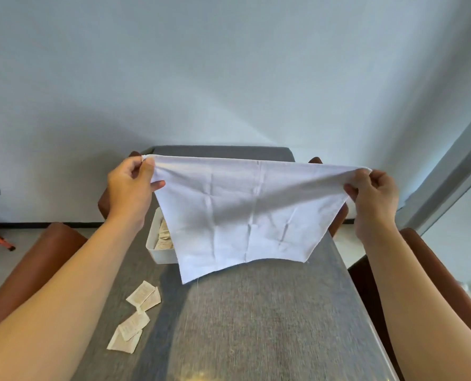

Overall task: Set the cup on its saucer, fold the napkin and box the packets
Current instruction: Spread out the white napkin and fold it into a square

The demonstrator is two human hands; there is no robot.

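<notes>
With left hand (131,185) and right hand (373,195) pinching the napkin (239,213) by its top corners above the box (160,243), risk of snagging packets (135,317) lying nearer than the box.

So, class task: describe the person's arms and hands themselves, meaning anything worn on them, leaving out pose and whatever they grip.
Both forearms are bare as far as the frame shows; no sleeve reaches into view. The left hand and the right hand wear no gloves. No watch, bracelet or ring shows on the visible sides. Fingernails appear short and unpainted where visible.
</notes>
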